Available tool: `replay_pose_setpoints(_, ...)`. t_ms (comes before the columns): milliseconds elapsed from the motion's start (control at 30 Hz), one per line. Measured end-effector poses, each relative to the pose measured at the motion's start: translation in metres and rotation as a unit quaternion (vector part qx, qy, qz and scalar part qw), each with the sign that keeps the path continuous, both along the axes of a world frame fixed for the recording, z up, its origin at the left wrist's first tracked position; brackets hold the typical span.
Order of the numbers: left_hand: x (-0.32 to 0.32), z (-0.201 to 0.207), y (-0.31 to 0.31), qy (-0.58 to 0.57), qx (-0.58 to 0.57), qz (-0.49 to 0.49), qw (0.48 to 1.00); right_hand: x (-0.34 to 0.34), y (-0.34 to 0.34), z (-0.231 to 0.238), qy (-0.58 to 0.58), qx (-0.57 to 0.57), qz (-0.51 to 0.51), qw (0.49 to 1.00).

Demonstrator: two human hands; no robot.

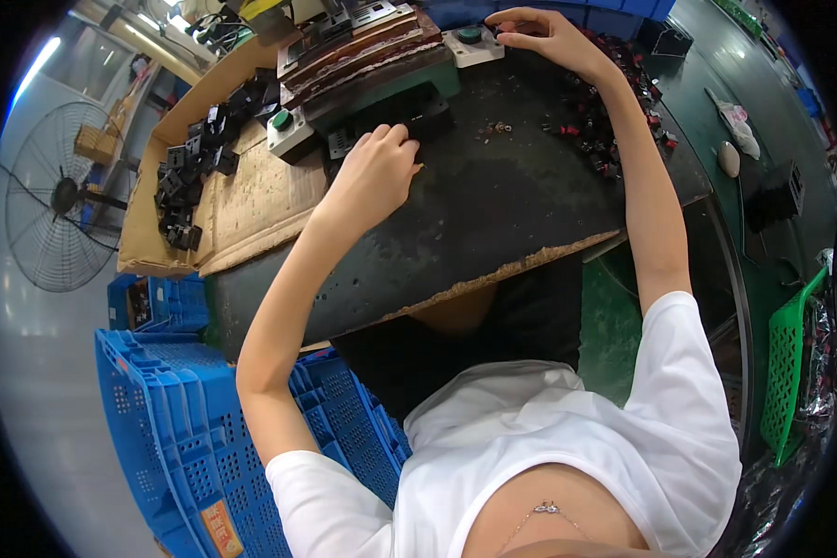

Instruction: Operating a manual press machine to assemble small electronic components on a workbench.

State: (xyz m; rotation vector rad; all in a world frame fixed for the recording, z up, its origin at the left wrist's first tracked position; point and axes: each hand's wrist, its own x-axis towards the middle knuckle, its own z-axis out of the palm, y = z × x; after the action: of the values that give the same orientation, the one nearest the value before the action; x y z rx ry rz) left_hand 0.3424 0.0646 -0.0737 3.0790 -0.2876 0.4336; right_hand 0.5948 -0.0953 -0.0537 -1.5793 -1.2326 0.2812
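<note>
My left hand [374,172] is closed, fingers curled down at the front of a black fixture [428,113] under a press-like block of stacked plates [363,58]. A tiny yellowish bit shows by its fingertips; what it holds is hidden. My right hand [553,42] reaches to the far side, beside a pale button box [475,49] with a green button. Its thumb and fingers close around a small dark thing, too small to name. A second pale box with a green button [283,121] stands left of the fixture.
A cardboard box [260,200] with black square parts [191,163] lies at the left. Small black-and-red parts [604,130] are heaped at the right, and small brass-coloured pieces [498,127] lie mid-table. Blue crates [172,391] stand lower left; a green basket [784,372] is at far right.
</note>
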Motion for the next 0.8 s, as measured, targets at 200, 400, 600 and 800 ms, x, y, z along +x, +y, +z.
replay_pose_setpoints(200, -0.003, -0.005, -0.008, 0.011, 0.000, 0.028, 1.000, -0.004, -0.001, 0.001, 0.043, -0.001, 0.025, 0.999)
replay_pose_setpoints(400, -0.010, 0.003, -0.011, 0.067, -0.090, 0.011, 0.994, -0.005, -0.004, 0.005, 0.049, -0.008, 0.032, 0.998)
replay_pose_setpoints(600, -0.012, 0.004, -0.013, 0.045, -0.111, 0.020, 0.993, -0.006, -0.005, 0.007, 0.058, 0.016, 0.068, 0.996)
replay_pose_setpoints(800, -0.009, 0.003, -0.009, 0.043, -0.057, 0.079, 0.994, -0.009, -0.005, 0.009, 0.058, 0.014, 0.074, 0.995)
